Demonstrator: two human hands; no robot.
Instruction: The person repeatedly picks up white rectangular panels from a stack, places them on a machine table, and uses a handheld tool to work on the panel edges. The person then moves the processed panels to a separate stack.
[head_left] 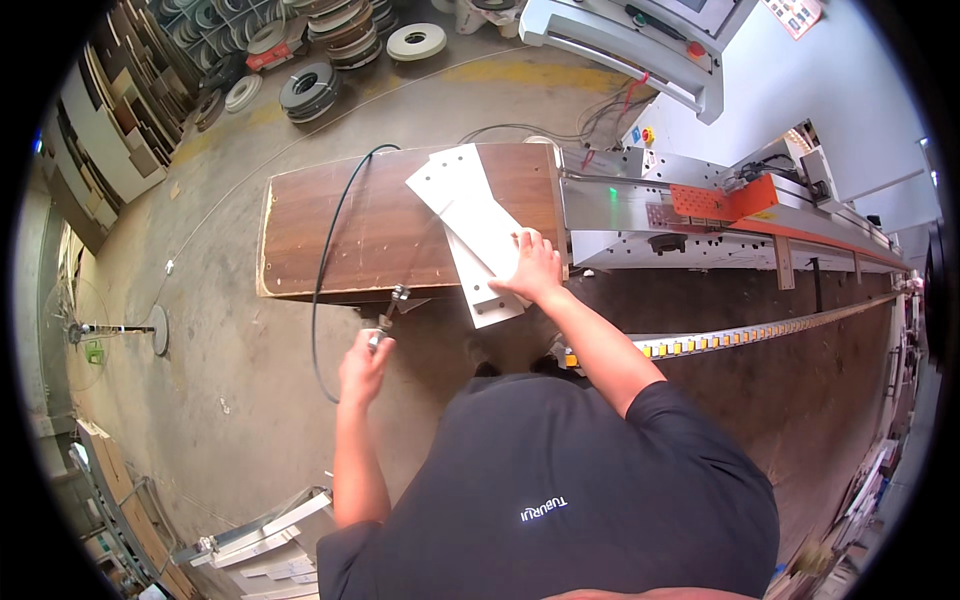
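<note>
My left hand (363,372) is closed around an air blow gun (384,322), with its nozzle pointing toward the table's near edge. A dark hose (322,255) loops from the table's far side down beside that hand. Two narrow white boards (478,215) with small dark holes lie crossed on the brown wood-grain tabletop (335,225). My right hand (533,268) grips the near end of the upper one, thumb and fingers spanning its width. Beneath it, the lower board (490,306) juts past the table's near edge.
A long machine with an orange guard (725,200) adjoins the table's right side. Its roller rail (720,342) runs off to the right. Edging rolls (310,92) are stacked at the back left, near leaning panels (125,120). A stand fan (158,330) is on the left.
</note>
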